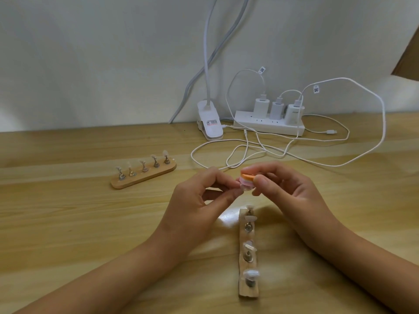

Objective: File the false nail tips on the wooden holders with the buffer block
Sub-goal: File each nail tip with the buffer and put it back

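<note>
Right hand [292,193]: fingers [263,181] curled, pinching buffer block [247,178], orange face up, above desk [68,223] just beyond far end of near wooden holder [248,290].
Left hand [197,198]: fingers pinch block's left end; tip between them? cannot tell.
Nail tips [251,273] sit on near holder; second holder [147,177] well apart, left.
Judgement: steady left pinch, short light strokes, block flat to tip edge.

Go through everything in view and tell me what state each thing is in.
Buffer block, held above the table, pinched by the right hand.
Left hand, fingers pinched at the block; their hold is hidden.
Far holder, flat, five tips standing.
Near holder, flat, tips mounted.
Power strip, three chargers plugged in.
Loose cable end, unplugged, lying on the table.
</note>
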Tool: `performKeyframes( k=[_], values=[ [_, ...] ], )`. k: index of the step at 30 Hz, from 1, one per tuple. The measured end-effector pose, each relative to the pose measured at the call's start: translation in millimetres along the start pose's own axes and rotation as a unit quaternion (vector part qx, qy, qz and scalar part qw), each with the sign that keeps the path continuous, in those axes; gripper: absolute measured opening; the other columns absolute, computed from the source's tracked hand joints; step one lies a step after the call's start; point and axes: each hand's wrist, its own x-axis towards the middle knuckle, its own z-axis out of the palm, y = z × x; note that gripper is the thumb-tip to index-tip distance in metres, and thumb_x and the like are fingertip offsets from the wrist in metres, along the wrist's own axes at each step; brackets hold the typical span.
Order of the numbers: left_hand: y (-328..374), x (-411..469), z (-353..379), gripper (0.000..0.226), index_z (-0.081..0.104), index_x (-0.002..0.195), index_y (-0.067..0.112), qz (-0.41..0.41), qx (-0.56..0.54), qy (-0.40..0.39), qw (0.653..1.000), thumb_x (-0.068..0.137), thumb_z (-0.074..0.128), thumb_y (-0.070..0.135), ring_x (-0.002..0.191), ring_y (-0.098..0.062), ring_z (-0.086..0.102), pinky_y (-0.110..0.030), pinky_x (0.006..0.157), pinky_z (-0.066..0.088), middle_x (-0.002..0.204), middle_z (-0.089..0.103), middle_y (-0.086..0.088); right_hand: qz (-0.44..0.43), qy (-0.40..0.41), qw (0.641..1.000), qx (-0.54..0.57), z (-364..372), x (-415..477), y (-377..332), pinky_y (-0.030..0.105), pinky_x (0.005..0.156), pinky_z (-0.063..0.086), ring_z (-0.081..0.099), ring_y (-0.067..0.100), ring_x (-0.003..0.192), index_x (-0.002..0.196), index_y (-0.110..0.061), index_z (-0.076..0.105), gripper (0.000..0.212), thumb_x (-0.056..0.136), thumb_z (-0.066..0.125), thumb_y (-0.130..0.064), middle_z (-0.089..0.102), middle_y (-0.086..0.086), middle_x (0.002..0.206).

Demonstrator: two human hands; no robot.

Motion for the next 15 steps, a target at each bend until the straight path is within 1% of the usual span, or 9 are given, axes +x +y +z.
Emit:
performKeyframes(
  k=[3, 4, 6, 8, 9, 11, 13, 15],
  values=[
    [1.4, -0.6, 0.4, 0.008, 0.067, 0.085, 0.029, 0.015, -0.002, -0.001, 1.0, 0.082, 0.073, 0.024, 0.088, -0.014, 0.069, -0.022, 0.078, 0.054, 0.087, 0.07, 0.008, 0.044, 0.009, 0.999, 0.007, -3.9, 3.4, 5.0, 0.017, 0.077, 0.052, 0.065, 0.003, 0.084, 0.095, -0.022, 0.075, 0.017, 0.085, 0.063, -0.027, 0.074, -0.004, 0.091],
    [1.4, -0.4, 0.3, 0.006, 0.067, 0.085, 0.029, 0.016, -0.005, 0.002, 1.0, 0.082, 0.071, 0.026, 0.087, -0.012, 0.068, -0.021, 0.077, 0.054, 0.086, 0.069, 0.009, 0.04, 0.02, 0.999, 0.014, -5.0, 3.7, 5.8, 0.018, 0.077, 0.052, 0.066, 0.005, 0.086, 0.096, -0.022, 0.075, 0.016, 0.084, 0.066, -0.028, 0.075, -0.001, 0.093],
    [1.3, 0.5, -0.5, 0.005, 0.067, 0.085, 0.028, 0.01, -0.014, 0.012, 1.0, 0.08, 0.07, 0.029, 0.085, -0.01, 0.068, -0.02, 0.076, 0.054, 0.085, 0.069, 0.008, 0.005, 0.035, 0.999, 0.035, -5.9, 1.7, 4.6, 0.019, 0.078, 0.052, 0.068, 0.008, 0.09, 0.098, -0.021, 0.074, 0.017, 0.084, 0.069, -0.03, 0.076, 0.003, 0.098],
    [1.4, 1.1, -0.6, 0.006, 0.068, 0.085, 0.027, 0.008, -0.016, 0.012, 1.0, 0.08, 0.07, 0.03, 0.086, -0.011, 0.068, -0.021, 0.076, 0.054, 0.086, 0.07, 0.008, -0.022, 0.019, 0.999, 0.034, -5.0, -0.6, 2.5, 0.018, 0.078, 0.052, 0.068, 0.007, 0.089, 0.099, -0.018, 0.073, 0.02, 0.085, 0.066, -0.03, 0.076, 0.002, 0.098],
    [1.6, 0.8, -0.4, 0.006, 0.068, 0.085, 0.027, 0.011, -0.014, 0.008, 1.0, 0.08, 0.07, 0.03, 0.087, -0.012, 0.069, -0.022, 0.077, 0.054, 0.086, 0.07, 0.009, -0.018, 0.009, 1.0, 0.024, -4.0, -0.6, 1.9, 0.016, 0.077, 0.051, 0.067, 0.005, 0.087, 0.1, -0.016, 0.073, 0.018, 0.087, 0.067, -0.027, 0.075, 0.001, 0.097],
    [2.0, 0.1, -0.2, 0.005, 0.068, 0.086, 0.027, 0.021, -0.009, 0.004, 1.0, 0.081, 0.07, 0.028, 0.088, -0.014, 0.069, -0.023, 0.078, 0.054, 0.087, 0.07, 0.01, 0.018, 0.006, 1.0, -0.005, -3.4, 2.4, 2.4, 0.013, 0.074, 0.05, 0.066, 0.001, 0.083, 0.099, -0.015, 0.073, 0.016, 0.087, 0.074, -0.026, 0.075, -0.003, 0.09],
    [1.8, -0.4, -0.6, 0.005, 0.068, 0.086, 0.026, 0.033, -0.001, 0.008, 0.999, 0.082, 0.07, 0.026, 0.088, -0.014, 0.069, -0.021, 0.078, 0.054, 0.088, 0.07, 0.009, 0.039, 0.039, 0.998, -0.018, -5.0, 5.6, 3.3, 0.015, 0.074, 0.05, 0.065, 0.002, 0.081, 0.097, -0.017, 0.072, 0.02, 0.083, 0.072, -0.031, 0.076, -0.004, 0.089],
    [1.9, -0.1, -1.4, 0.005, 0.068, 0.087, 0.026, 0.031, -0.003, 0.014, 0.999, 0.082, 0.07, 0.026, 0.088, -0.015, 0.069, -0.02, 0.077, 0.054, 0.088, 0.07, 0.006, 0.017, 0.066, 0.998, 0.016, -7.6, 5.1, 2.9, 0.021, 0.079, 0.052, 0.065, 0.01, 0.083, 0.096, -0.021, 0.073, 0.019, 0.085, 0.072, -0.036, 0.077, 0.003, 0.096]
  ],
)
